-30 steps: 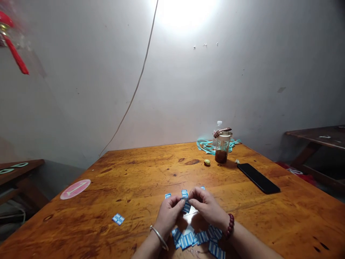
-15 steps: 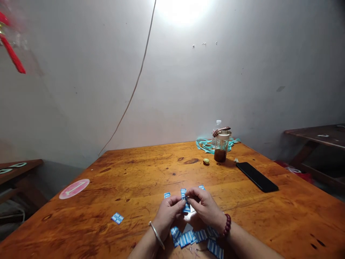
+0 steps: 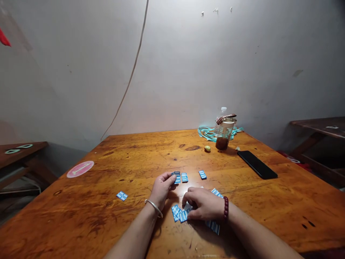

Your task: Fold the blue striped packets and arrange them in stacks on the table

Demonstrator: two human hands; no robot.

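Left hand (image 3: 161,189): closed on blue-striped card (image 3: 175,173), just beside small card stack (image 3: 184,177) on wooden table (image 3: 145,158) | Right hand (image 3: 203,204): curled over loose cards (image 3: 176,213), unable to tell if gripping | Phone (image 3: 257,164): lying farther right

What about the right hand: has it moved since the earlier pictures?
Yes. Judged against the phone, the right hand has moved back toward the wearer, and is now at the nearer blue-and-white cards.
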